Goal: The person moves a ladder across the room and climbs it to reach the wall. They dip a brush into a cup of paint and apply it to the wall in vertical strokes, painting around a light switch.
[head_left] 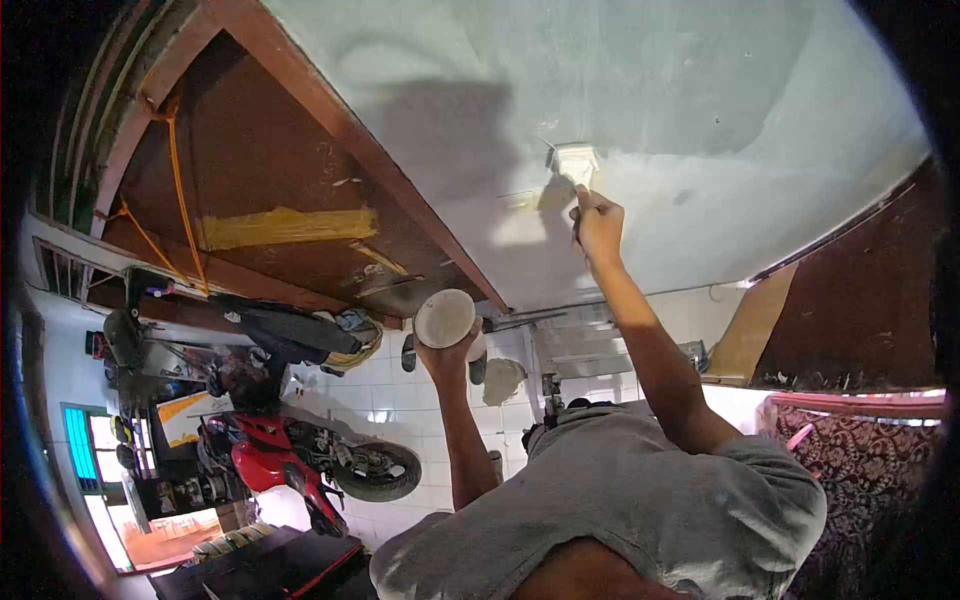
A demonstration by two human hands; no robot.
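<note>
Pale ceiling (pixel 650 90), white-tiled wall (pixel 400 400), red motorbike (pixel 290 465)

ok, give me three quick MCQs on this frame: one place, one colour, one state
1. Where is the brush?
A. against the pale surface overhead
B. on the floor
C. on the motorcycle

2. What colour is the motorcycle?
A. blue
B. red
C. green

3. What is the left hand doing?
A. hanging open
B. resting on the motorcycle
C. holding a round tub

Key:
1 A: the right hand presses the brush up to the pale surface.
2 B: its bodywork is plainly red.
3 C: the grip is closed under the tub, held raised.
</note>
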